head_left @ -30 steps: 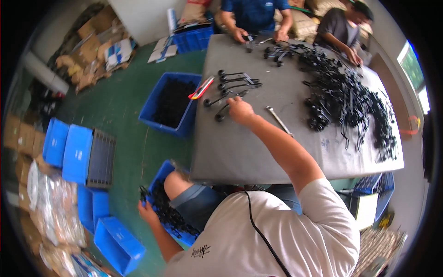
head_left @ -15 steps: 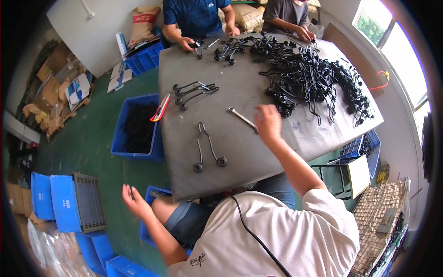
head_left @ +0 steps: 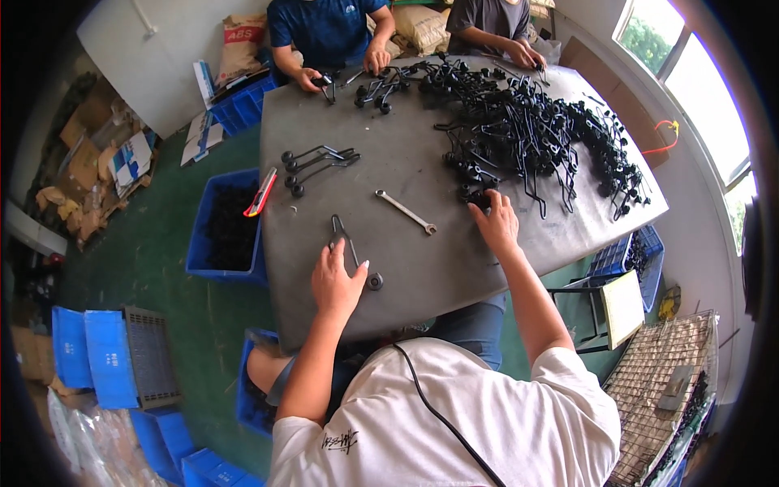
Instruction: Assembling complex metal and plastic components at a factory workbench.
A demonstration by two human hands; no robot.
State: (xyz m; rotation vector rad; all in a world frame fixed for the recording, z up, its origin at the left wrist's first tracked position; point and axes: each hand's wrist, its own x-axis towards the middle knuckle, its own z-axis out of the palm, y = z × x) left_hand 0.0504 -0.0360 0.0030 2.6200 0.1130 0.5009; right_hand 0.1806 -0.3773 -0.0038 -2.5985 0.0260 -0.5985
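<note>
Left of the silver double-ended metal wrench (head_left: 406, 213), the left hand (head_left: 337, 280) spreads over a bent, knob-ended dark metal rod (head_left: 374, 281); right of the wrench, the right hand (head_left: 497, 224), grip unclear, meets a tangled black rod heap (head_left: 527, 122).

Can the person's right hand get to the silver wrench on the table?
Probably yes. The wrench lies uncovered, left of the right hand, with bare tabletop between them. The hand's fingertips are by the pile of black parts, though.

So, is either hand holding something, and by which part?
Cannot be told: left hand hides one end of a bracket; right hand is at the pile.
</note>
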